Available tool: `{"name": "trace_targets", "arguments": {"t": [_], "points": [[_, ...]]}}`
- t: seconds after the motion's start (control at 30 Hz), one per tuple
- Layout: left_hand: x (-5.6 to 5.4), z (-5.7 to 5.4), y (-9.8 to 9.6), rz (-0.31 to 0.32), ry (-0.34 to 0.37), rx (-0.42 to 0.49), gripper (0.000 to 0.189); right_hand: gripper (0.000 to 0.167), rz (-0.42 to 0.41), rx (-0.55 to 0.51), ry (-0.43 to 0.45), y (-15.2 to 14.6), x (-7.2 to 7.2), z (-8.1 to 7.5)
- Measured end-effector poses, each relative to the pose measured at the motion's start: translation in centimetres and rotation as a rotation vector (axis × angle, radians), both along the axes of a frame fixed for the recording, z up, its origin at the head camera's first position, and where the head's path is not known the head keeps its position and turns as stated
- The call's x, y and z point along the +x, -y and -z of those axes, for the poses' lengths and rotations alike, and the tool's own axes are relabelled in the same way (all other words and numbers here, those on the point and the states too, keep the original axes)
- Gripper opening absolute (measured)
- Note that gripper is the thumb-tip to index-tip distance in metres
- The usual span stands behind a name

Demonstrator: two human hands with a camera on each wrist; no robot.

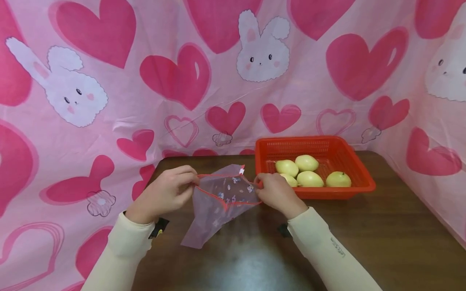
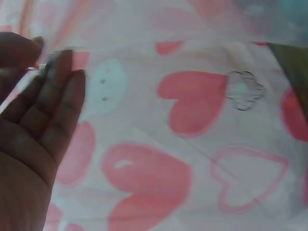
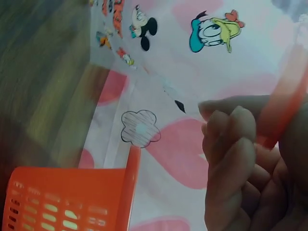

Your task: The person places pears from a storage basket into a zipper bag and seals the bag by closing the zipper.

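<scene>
A see-through plastic bag (image 1: 209,220) with a red-edged mouth and cartoon prints hangs between both hands over the table. My left hand (image 1: 165,192) pinches the left side of its mouth between thumb and fingers. On the opposite side my right hand (image 1: 276,193) grips the red edge, next to the basket. The mouth is spread apart and faces up toward me. In the right wrist view, the printed film (image 3: 178,33) stretches beyond the curled fingers (image 3: 228,159). In the left wrist view the thumb and fingers (image 2: 60,91) meet at the edge.
A red-orange plastic basket (image 1: 364,178) with slotted walls stands at the back right of the brown wooden table (image 1: 393,234). Several pale yellow-green pears (image 1: 309,179) lie in it. Pink cloth (image 1: 225,89) with hearts and rabbits surrounds the table's back and sides.
</scene>
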State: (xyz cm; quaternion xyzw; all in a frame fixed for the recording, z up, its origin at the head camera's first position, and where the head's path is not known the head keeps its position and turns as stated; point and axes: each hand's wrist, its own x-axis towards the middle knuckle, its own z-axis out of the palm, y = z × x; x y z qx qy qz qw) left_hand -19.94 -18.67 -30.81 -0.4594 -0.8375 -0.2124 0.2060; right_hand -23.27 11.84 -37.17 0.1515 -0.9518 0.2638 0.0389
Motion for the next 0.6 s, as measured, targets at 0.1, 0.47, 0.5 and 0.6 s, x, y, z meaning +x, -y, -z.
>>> {"name": "trace_targets", "arguments": {"t": [0.1, 0.47, 0.5, 0.6], "points": [[-0.3, 0.7, 0.3, 0.012, 0.006, 0.034, 0.016, 0.018, -0.011, -0.004, 0.005, -0.3, 0.1, -0.2], [-0.8, 1.9, -0.2, -0.035, 0.059, 0.243, 0.047, 0.013, -0.017, -0.144, -0.147, -0.5, 0.3, -0.2], [-0.8, 2.1, -0.1, -0.050, 0.079, 0.264, 0.048, 0.012, -0.019, -0.157, -0.158, -0.5, 0.3, -0.2], [-0.9, 2.5, 0.1, -0.087, 0.139, 0.307, 0.048, 0.011, -0.024, -0.179, -0.183, -0.7, 0.2, 0.0]]}}
